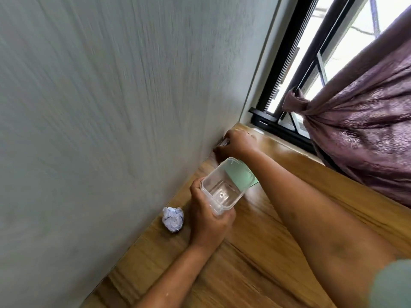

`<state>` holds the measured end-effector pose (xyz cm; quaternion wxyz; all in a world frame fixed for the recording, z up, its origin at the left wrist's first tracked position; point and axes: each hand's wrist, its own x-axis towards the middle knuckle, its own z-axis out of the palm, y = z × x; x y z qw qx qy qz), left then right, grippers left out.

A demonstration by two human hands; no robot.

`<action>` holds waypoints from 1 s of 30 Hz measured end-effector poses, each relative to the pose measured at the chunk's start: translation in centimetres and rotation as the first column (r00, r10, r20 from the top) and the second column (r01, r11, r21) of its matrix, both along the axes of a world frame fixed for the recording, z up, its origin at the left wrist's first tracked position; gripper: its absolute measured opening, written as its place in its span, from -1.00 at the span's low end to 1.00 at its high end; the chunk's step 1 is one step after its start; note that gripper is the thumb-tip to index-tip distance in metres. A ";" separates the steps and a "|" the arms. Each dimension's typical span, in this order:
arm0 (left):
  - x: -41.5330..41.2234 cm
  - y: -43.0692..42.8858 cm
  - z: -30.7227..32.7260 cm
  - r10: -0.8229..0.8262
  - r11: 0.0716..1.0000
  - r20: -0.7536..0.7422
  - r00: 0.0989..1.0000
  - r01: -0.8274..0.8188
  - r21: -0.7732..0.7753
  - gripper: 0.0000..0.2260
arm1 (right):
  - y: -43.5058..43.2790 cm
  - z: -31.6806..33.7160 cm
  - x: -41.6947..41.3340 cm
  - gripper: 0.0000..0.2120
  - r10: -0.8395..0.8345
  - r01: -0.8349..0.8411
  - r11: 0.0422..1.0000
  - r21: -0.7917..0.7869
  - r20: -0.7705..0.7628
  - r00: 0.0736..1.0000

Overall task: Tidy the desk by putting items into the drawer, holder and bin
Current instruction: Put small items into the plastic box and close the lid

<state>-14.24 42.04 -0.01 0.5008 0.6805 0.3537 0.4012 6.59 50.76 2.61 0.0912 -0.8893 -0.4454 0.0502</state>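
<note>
While the left hand (209, 210) grips a clear, rounded-rectangular plastic container (224, 187), held tilted just above the brown wooden surface (255, 263), we see the right hand (238, 144) reaching to the seam where that surface meets the grey-green wall (111, 107). Its fingers curl down over a small, partly shiny object (223, 142) lying against the wall. That object is blurred and mostly covered, so we cannot name it, nor can we tell whether the hand already grasps it or only touches it.

Through the container's open mouth we see only its bare bottom. A pale green patch shows at its far side, and we cannot say what that is. We take this container for the holder, and it looks empty.

A crumpled ball of white paper with blue print (173, 219) sits on the surface close to the wall, just beside the left hand and apart from it. We judge it is meant for the bin. Neither a bin nor a drawer is in view.

We therefore judge the tidying to be far from finished. The small object is not yet in the container, the paper ball is not yet binned, and we cannot see whether anything has gone into the drawer.
</note>
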 end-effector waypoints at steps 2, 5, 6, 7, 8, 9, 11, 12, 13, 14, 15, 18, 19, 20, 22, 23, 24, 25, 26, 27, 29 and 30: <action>0.0 0.0 -0.1 -0.002 1.000 0.000 1.000 0.002 0.011 -0.31 | -0.7 0.9 -0.4 -0.60 0.015 -0.014 1.000 0.022 -0.040 0.999; 0.0 0.1 -0.4 -0.024 1.000 0.007 1.000 0.023 0.018 -0.29 | -2.6 3.9 -1.5 -0.59 0.014 0.066 0.971 0.229 -0.332 0.943; 0.0 0.1 -0.4 -0.032 0.999 0.011 0.999 0.032 0.020 -0.27 | -3.7 5.4 -2.0 -0.59 0.057 0.088 0.954 0.285 -0.464 0.884; 0.0 0.1 -0.5 -0.042 0.999 0.013 0.999 0.041 0.029 -0.26 | -5.0 7.0 -2.5 -0.62 0.123 0.060 0.954 0.294 -0.565 0.816; 0.1 0.1 -0.5 -0.052 0.998 0.013 0.999 0.051 0.039 -0.25 | -6.5 8.4 -3.1 -0.63 0.198 -0.023 0.961 0.277 -0.627 0.753; 0.2 0.0 -0.4 -0.064 0.997 0.017 0.998 0.063 0.044 -0.25 | -8.0 9.6 -3.5 -0.63 0.269 -0.130 0.959 0.251 -0.668 0.694; 0.2 0.0 -0.1 -0.091 0.995 0.032 0.995 0.090 0.035 -0.26 | -10.5 11.3 -4.8 -0.61 0.308 -0.304 0.942 0.142 -0.728 0.612; 0.2 0.0 0.0 -0.109 0.993 0.034 0.993 0.108 0.038 -0.28 | -11.3 11.6 -5.3 -0.60 0.289 -0.369 0.928 0.055 -0.730 0.619; 0.1 0.1 0.0 -0.132 0.991 0.029 0.991 0.131 0.041 -0.30 | -11.7 11.5 -5.8 -0.59 0.271 -0.419 0.907 -0.041 -0.705 0.656; 0.0 0.1 -0.1 -0.160 0.986 0.024 0.987 0.159 0.041 -0.30 | -11.8 11.3 -6.3 -0.58 0.254 -0.448 0.883 -0.142 -0.657 0.710; -0.1 0.2 -0.4 -0.185 0.982 0.022 0.983 0.184 0.037 -0.30 | -11.6 10.9 -6.7 -0.57 0.239 -0.454 0.859 -0.236 -0.600 0.763; -0.2 0.3 -0.7 -0.253 0.966 0.034 0.967 0.251 0.058 -0.27 | -10.8 9.4 -8.1 -0.57 0.217 -0.435 0.793 -0.427 -0.469 0.856; -0.1 0.3 -0.7 -0.275 0.960 0.034 0.961 0.272 0.071 -0.26 | -10.6 8.8 -8.5 -0.57 0.226 -0.436 0.770 -0.466 -0.439 0.869; -0.1 0.4 -0.8 -0.289 0.955 0.030 0.957 0.286 0.078 -0.25 | -10.4 8.1 -9.0 -0.58 0.241 -0.435 0.753 -0.494 -0.407 0.881; -0.1 0.4 -0.6 -0.304 0.949 0.025 0.952 0.301 0.090 -0.24 | -10.4 7.2 -9.8 -0.62 0.259 -0.407 0.768 -0.494 -0.340 0.904; -0.2 0.5 -0.5 -0.311 0.946 0.022 0.950 0.308 0.098 -0.24 | -10.6 6.9 -10.1 -0.65 0.250 -0.382 0.796 -0.470 -0.320 0.914; -0.2 0.5 -0.5 -0.317 0.943 0.017 0.948 0.314 0.109 -0.24 | -10.9 6.7 -10.3 -0.66 0.248 -0.367 0.818 -0.443 -0.304 0.920; -0.1 0.5 -0.5 -0.326 0.939 0.013 0.945 0.322 0.118 -0.23 | -11.3 6.7 -10.5 -0.66 0.253 -0.363 0.830 -0.424 -0.293 0.922; -0.2 0.5 -0.4 -0.336 0.935 0.009 0.942 0.333 0.122 -0.23 | -11.8 6.8 -10.6 -0.65 0.259 -0.365 0.833 -0.416 -0.289 0.921; -0.2 0.5 -0.3 -0.348 0.931 0.005 0.938 0.344 0.123 -0.24 | -12.3 6.9 -10.5 -0.61 0.264 -0.368 0.834 -0.411 -0.288 0.921; -0.3 0.3 -0.4 -0.359 0.926 -0.006 0.933 0.357 0.121 -0.26 | -13.5 7.5 -10.3 -0.51 0.247 -0.352 0.857 -0.377 -0.299 0.922; -0.3 0.3 -0.4 -0.358 0.926 -0.013 0.934 0.357 0.122 -0.26 | -14.1 7.8 -10.2 -0.48 0.235 -0.337 0.880 -0.334 -0.310 0.921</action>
